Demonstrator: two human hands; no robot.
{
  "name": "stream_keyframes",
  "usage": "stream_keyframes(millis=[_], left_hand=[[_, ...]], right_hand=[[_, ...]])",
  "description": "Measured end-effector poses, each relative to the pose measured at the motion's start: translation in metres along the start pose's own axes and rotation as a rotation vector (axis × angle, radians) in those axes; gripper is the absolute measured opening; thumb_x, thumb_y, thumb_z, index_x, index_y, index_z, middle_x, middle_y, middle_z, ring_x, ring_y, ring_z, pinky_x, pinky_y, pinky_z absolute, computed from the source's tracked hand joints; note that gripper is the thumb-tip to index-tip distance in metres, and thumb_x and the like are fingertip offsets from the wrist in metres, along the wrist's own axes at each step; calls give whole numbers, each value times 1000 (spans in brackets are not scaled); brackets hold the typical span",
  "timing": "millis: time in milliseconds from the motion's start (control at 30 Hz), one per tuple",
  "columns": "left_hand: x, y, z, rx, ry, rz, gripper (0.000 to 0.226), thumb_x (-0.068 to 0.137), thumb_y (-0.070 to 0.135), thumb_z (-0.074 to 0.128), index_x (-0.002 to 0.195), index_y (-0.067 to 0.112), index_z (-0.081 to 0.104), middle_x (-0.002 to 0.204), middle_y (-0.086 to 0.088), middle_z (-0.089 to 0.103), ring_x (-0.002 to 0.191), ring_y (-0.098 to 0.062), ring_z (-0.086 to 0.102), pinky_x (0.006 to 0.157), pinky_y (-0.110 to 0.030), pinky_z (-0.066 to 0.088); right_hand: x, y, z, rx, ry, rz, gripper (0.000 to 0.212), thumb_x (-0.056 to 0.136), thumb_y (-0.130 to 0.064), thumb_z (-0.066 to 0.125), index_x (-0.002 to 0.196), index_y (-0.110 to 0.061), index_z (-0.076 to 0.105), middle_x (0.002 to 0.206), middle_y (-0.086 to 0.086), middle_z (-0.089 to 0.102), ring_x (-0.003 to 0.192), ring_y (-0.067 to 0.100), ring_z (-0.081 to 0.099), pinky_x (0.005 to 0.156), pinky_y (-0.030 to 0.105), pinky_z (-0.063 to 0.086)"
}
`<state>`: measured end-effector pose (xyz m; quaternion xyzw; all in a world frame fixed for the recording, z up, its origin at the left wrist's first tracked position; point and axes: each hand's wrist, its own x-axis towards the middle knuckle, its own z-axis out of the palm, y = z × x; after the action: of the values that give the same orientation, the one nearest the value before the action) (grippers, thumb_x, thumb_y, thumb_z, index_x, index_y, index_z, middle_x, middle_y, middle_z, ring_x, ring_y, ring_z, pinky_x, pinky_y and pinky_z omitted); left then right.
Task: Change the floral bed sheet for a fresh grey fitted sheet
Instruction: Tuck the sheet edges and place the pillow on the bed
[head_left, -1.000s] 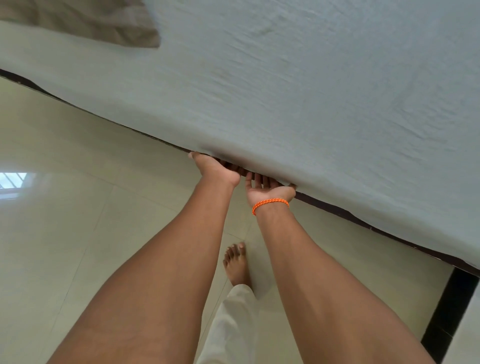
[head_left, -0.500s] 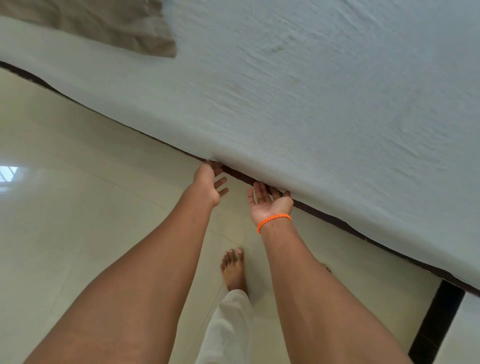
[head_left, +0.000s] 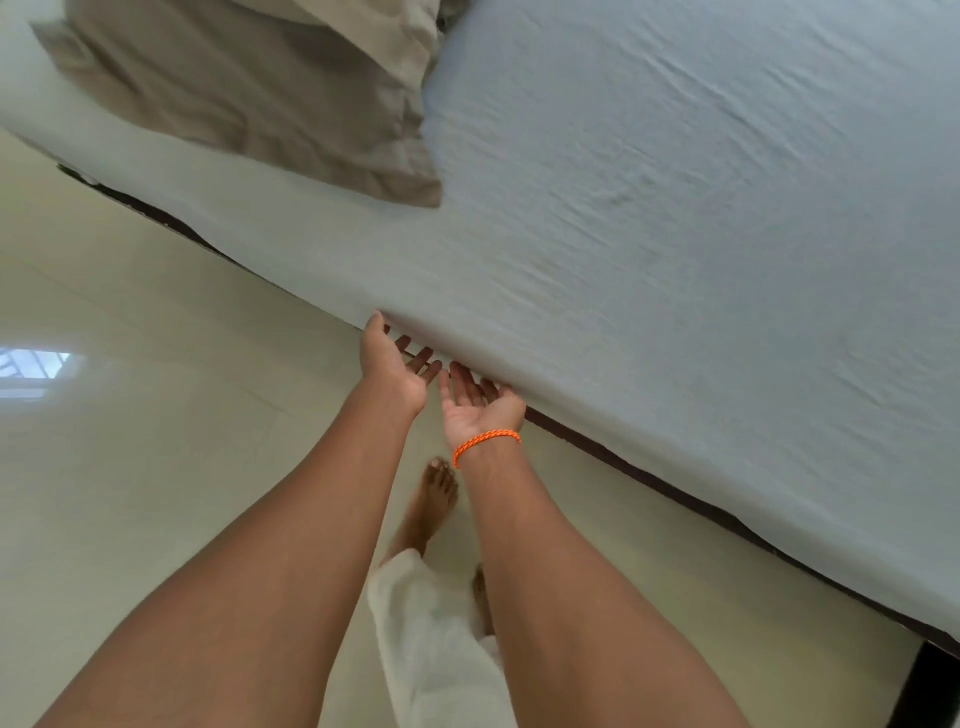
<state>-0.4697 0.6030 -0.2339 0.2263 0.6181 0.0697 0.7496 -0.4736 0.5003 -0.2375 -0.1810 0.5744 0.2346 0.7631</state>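
left hand and right hand, palms up, fingers straight, grip empty, at the wrinkled grey fitted sheet edge; crumpled beige pillow.

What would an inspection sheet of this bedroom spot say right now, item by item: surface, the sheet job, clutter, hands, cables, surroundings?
Surface: mattress covered by the grey fitted sheet, lightly wrinkled, pulled down over the near edge.
Job's things: grey sheet on the bed; no floral sheet in view.
Clutter: beige pillow lying on the sheet at the upper left.
Hands: left hand and right hand both palm up, fingers straight, fingertips at the sheet's lower edge; neither has a grip on anything. Orange bracelet on the right wrist.
Cables: nothing seen.
Surroundings: glossy cream tiled floor, dark bed frame under the mattress, a bare foot.
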Motion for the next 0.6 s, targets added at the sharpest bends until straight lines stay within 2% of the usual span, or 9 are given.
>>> stream_keyframes(millis=[100,200,300,433,533,600], left_hand=[[24,22,-6,-126,28,-25,52,104,61,47,139,25,59,135,-19,58,118,-36,62,109,-52,49],[43,41,-6,-241,44,-72,60,100,68,45,131,20,61,132,-23,59,118,-39,63,108,-56,50],[46,53,3,-282,50,-114,63,96,71,46,129,21,65,126,-18,66,114,-41,67,104,-61,51],[44,59,17,-217,48,-128,64,91,71,44,126,27,75,123,-9,77,115,-37,69,107,-57,49],[41,61,14,-195,77,-148,64,91,68,42,124,25,76,122,-10,77,115,-37,69,107,-58,49],[38,62,9,-167,93,-140,64,95,66,42,124,19,75,120,-14,76,112,-37,70,106,-59,50]], right_hand=[[21,26,15,124,22,17,49,107,-44,42,130,-2,53,134,25,56,131,39,55,104,64,46],[36,40,27,198,48,1,60,103,-52,43,135,-4,58,136,22,60,127,37,59,105,63,47],[42,44,39,215,75,-38,62,99,-52,44,135,-5,64,135,20,64,123,36,63,107,58,49],[44,50,49,226,150,-89,63,98,-56,44,130,-9,70,129,14,70,120,31,65,112,50,47],[41,52,48,264,124,-100,52,96,-49,46,113,-7,73,117,11,71,118,29,64,113,47,46],[43,52,47,282,115,-95,45,97,-46,47,106,-8,71,119,13,69,122,31,64,113,47,46]])
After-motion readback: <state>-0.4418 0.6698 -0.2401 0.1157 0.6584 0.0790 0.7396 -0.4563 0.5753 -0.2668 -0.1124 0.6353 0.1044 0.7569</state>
